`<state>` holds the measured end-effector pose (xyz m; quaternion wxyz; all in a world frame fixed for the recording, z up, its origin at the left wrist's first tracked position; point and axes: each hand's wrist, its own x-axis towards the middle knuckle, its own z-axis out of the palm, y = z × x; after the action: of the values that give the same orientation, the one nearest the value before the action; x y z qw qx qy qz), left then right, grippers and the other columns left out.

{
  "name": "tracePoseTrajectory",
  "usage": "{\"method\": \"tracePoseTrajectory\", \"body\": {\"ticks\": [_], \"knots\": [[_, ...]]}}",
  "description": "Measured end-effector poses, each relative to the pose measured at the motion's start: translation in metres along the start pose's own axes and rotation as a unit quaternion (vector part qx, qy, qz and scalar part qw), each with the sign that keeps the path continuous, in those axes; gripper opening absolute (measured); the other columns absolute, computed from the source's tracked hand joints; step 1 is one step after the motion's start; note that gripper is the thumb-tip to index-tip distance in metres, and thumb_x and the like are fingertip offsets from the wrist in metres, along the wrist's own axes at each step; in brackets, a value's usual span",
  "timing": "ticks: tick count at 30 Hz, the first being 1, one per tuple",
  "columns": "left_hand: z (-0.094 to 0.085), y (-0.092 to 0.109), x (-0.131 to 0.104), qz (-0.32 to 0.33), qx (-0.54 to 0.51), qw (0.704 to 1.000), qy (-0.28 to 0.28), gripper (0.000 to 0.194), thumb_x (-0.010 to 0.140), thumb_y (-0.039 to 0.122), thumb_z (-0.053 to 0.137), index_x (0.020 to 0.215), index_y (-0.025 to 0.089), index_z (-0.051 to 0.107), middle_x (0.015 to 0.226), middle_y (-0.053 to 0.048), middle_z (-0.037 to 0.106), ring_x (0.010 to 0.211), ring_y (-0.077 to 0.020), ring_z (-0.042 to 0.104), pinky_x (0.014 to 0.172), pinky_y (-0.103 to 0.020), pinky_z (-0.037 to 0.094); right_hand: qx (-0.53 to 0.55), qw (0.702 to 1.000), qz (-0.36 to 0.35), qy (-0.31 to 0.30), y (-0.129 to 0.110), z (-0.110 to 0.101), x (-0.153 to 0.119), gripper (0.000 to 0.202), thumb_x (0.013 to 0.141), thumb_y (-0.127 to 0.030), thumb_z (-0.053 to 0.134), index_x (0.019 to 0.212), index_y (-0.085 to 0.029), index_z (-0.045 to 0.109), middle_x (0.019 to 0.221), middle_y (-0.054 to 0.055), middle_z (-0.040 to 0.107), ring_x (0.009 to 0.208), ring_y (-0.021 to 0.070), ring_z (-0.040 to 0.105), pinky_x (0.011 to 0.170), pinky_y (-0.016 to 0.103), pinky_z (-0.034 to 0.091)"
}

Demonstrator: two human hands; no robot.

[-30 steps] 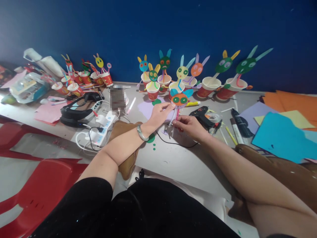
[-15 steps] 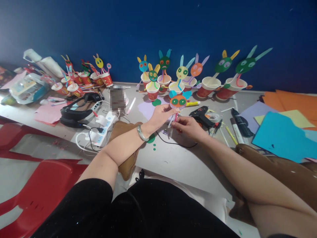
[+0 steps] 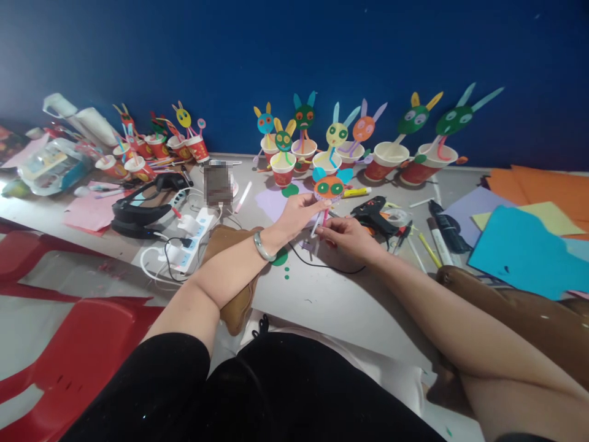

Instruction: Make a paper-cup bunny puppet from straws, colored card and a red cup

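Observation:
My left hand (image 3: pixel 301 215) grips a paper animal puppet (image 3: pixel 329 185) just below its head. The puppet has an orange face, green eyes and blue ears. Pink and whitish strips hang under the head, and my right hand (image 3: pixel 348 238) pinches a whitish strip (image 3: pixel 315 230) between thumb and fingers. Both hands are close together above the table (image 3: pixel 317 288). Behind them stand paper cups (image 3: pixel 327 162) with similar puppets rising out of them. Right of my right hand lies a black glue gun (image 3: pixel 375 215), its cord running beneath the hands.
Coloured paper sheets (image 3: pixel 519 252), markers (image 3: pixel 440 242) and a tape roll (image 3: pixel 399 216) lie to the right. Leftward are a power strip (image 3: pixel 195 236), a black headset (image 3: pixel 147 209) and more puppet cups (image 3: pixel 197 147). Red chairs (image 3: pixel 87 350) stand at the table's front left.
My right hand has shifted slightly left, and the whitish strip below the puppet now looks bent at its lower end. My left hand keeps its hold, with the puppet nearly in place.

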<state>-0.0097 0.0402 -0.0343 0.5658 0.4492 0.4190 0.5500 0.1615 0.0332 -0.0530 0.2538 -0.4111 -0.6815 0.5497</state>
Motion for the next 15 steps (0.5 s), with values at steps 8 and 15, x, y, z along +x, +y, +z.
{"method": "tracePoseTrajectory", "body": {"ticks": [8, 15], "knots": [[0.003, 0.011, -0.005, -0.041, -0.008, 0.999, -0.036, 0.047, 0.057, 0.045, 0.101, 0.07, 0.015, 0.067, 0.068, 0.004, 0.063, 0.066, -0.0068, 0.052, 0.066, -0.024, 0.041, 0.016, 1.0, -0.004, 0.026, -0.004, 0.0, 0.0, 0.057, 0.077, -0.076, 0.077, 0.069, -0.02, 0.068, 0.052, -0.002, 0.054, 0.05, 0.0104, 0.045, 0.053, 0.028, 0.034], [0.006, 0.009, -0.003, -0.065, -0.015, 0.997, -0.046, 0.031, 0.071, 0.033, 0.094, 0.08, 0.014, 0.071, 0.078, 0.001, 0.07, 0.075, -0.009, 0.061, 0.077, -0.026, 0.048, 0.039, 0.995, 0.008, 0.094, -0.017, -0.014, 0.002, 0.06, 0.071, -0.079, 0.079, 0.07, -0.021, 0.064, 0.051, -0.004, 0.053, 0.047, 0.009, 0.043, 0.048, 0.026, 0.029]]}}
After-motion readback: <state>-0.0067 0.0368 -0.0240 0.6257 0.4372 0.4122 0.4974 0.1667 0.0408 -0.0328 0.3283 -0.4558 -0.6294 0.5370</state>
